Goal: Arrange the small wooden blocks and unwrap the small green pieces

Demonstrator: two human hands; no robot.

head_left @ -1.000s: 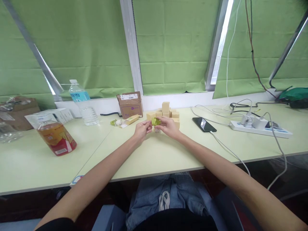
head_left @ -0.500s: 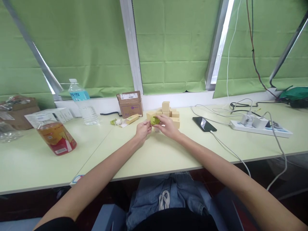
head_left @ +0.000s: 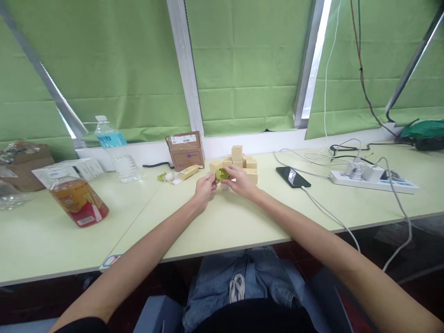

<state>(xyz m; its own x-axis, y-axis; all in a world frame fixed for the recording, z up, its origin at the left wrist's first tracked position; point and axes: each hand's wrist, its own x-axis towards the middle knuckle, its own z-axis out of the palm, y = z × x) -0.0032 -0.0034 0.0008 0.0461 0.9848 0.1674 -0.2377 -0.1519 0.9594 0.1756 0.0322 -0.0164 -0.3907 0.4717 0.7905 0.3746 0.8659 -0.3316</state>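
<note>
Between my two hands is a small yellow-green round piece (head_left: 222, 174) with a hollow or cut-out face; its exact kind is too small to tell. My left hand (head_left: 206, 186) pinches its left edge with thumb and fingertips. My right hand (head_left: 240, 179) grips its right side, fingers on top and thumb below. Just behind the hands stands a stack of small tan cardboard boxes (head_left: 237, 153), partly covered by my right hand. Something clear and small shows on the table under the held piece, mostly hidden.
Left of the hands lie an opened yellow box (head_left: 189, 172), green and white bits (head_left: 169, 177) and a brown carton (head_left: 186, 151). Farther left stand a water bottle (head_left: 121, 150) and a drink bottle (head_left: 79, 201). At right are a phone (head_left: 293, 177), cables and a power strip (head_left: 374, 181).
The view has shifted slightly. Both hands keep hold of the green piece, which has turned a little so that its hollow face shows more.
</note>
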